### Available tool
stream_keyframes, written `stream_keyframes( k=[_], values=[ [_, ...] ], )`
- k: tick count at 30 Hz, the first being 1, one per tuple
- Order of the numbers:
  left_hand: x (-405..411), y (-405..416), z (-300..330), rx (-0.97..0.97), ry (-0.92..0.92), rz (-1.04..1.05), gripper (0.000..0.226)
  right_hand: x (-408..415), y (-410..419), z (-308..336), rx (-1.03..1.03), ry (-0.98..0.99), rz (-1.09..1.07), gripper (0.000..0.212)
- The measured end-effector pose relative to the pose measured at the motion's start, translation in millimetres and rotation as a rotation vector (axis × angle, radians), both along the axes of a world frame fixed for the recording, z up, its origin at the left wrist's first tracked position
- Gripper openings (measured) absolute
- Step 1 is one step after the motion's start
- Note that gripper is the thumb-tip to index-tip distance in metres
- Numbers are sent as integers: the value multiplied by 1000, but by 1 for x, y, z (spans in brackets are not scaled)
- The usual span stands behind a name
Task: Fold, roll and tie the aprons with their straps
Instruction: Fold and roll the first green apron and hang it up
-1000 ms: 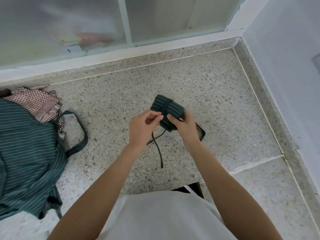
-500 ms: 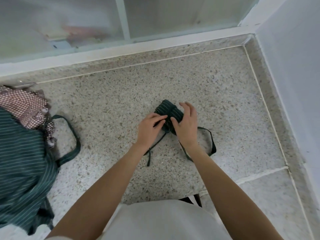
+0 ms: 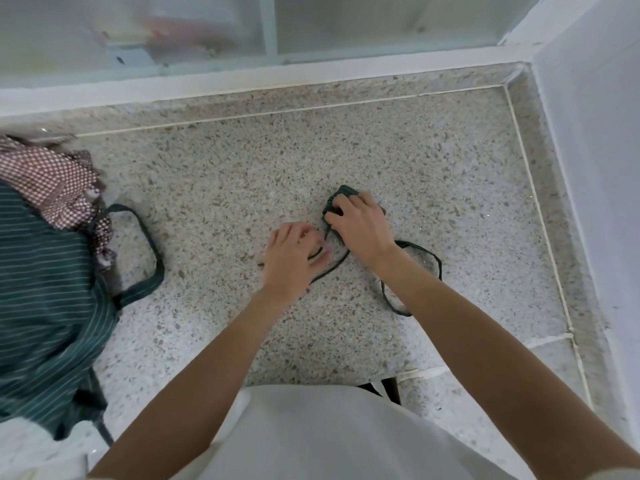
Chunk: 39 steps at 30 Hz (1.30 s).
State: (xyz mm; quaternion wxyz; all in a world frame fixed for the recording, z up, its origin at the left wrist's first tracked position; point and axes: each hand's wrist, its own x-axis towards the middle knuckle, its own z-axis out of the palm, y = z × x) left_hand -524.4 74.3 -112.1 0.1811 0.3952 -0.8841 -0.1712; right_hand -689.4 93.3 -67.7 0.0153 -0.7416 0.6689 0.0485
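Note:
A dark green striped apron, rolled into a small bundle (image 3: 341, 196), lies on the speckled floor. My right hand (image 3: 362, 227) covers it from above, fingers curled over its near side. One thin strap (image 3: 333, 268) runs from the bundle to my left hand (image 3: 293, 256). That hand is motion-blurred and holds the strap between its fingers just left of the bundle. A second strap forms a loose loop (image 3: 434, 263) on the floor to the right of my right wrist.
A heap of green striped aprons (image 3: 45, 306) with a strap loop (image 3: 152, 258) and a brown checked cloth (image 3: 59, 188) lies at the left. A white ledge with frosted panes (image 3: 242, 77) runs along the back, a wall (image 3: 595, 168) on the right.
The bundle has gone from being held up in both hands to lying on the floor under my right hand. My left hand has drawn the strap away to the left.

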Motion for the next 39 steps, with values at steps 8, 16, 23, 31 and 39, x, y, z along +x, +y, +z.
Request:
stream_keyframes(
  k=[8,16,23,31,39],
  values=[
    [-10,14,-1,304,-341,-148,23,-7,0,1,-6,-107,182,29],
    [16,-31,-2,281,-249,0,18,-8,-3,1,105,-44,14,23],
    [-2,-35,29,264,-39,42,15,9,-8,-9,36,-264,-15,7],
    [2,-38,45,637,320,257,9,26,-14,0,229,-635,-274,25],
    [22,-33,41,994,650,483,30,35,-13,-1,336,-864,-441,24]
  ],
)
